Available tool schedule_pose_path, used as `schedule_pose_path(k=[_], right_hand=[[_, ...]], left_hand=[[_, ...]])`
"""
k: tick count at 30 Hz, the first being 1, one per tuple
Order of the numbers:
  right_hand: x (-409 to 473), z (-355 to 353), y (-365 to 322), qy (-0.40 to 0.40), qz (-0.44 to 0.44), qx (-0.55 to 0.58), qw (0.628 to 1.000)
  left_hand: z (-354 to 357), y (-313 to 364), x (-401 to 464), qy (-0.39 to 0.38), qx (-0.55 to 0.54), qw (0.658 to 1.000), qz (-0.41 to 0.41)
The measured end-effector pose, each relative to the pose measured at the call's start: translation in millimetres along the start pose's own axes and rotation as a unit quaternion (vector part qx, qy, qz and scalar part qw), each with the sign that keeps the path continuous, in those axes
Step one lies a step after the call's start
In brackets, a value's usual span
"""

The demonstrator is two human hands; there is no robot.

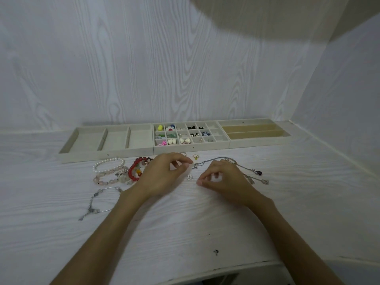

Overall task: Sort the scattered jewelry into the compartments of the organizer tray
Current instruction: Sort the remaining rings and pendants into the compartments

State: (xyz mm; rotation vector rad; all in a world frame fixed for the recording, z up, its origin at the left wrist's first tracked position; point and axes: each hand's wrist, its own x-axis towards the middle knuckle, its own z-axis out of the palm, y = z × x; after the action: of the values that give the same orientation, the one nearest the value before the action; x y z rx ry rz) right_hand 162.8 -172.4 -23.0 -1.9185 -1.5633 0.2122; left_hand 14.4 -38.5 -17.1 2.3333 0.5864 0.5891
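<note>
Nearest the table [205, 223] edge, two bare forearms reached forward over the white wood-grain top; a small dark mark [215, 252] sat on the surface between them. Left hand [162, 173] hovered with fingers curled, thumb and forefinger tips close together; whether they pinched anything could not be told. Right hand [223, 179] likewise curled, fingertips drawn together near the table; contents not discernible. A small silver triangular charm [190, 177] lay between the two hands. To the left, a silver chain bracelet [98, 201] lay nearest; beyond it a pink bead bracelet [107, 177], a pearl bracelet [109, 164] and a red bead bracelet [135, 169], the last partly hidden by the left hand. Behind the right hand, a silver necklace [236, 164] trailed to a dark pendant [259, 173]; a gold ring [195, 156] lay just before the tray. Farthest, against the wall, the organizer tray [107, 156] stood in three sections; left section's wide compartments bare, middle grid [185, 133] holding small earrings and beads, right section [255, 131] with long slots.
</note>
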Motion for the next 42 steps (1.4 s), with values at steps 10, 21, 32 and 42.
schedule_pose_path(k=[10, 21, 32, 42], right_hand=[[-1.1, -11.5, -10.8, 0.059, 0.143, 0.357, 0.921], [81.0, -60.7, -0.2, 0.104, 0.088, 0.309, 0.941], [148.4, -81.1, 32.8, 0.010, 0.211, 0.287, 0.934], [152.5, -88.3, 32.0, 0.083, 0.086, 0.141, 0.983]], left_hand=[[3.7, 22.8, 4.1, -0.091, -0.243, 0.966, -0.014], [-25.3, 33.6, 92.4, -0.048, -0.209, 0.976, 0.037], [-19.7, 26.4, 165.9, 0.032, -0.202, 0.979, -0.012], [-18.0, 22.0, 165.7, 0.007, -0.314, 0.942, -0.121]])
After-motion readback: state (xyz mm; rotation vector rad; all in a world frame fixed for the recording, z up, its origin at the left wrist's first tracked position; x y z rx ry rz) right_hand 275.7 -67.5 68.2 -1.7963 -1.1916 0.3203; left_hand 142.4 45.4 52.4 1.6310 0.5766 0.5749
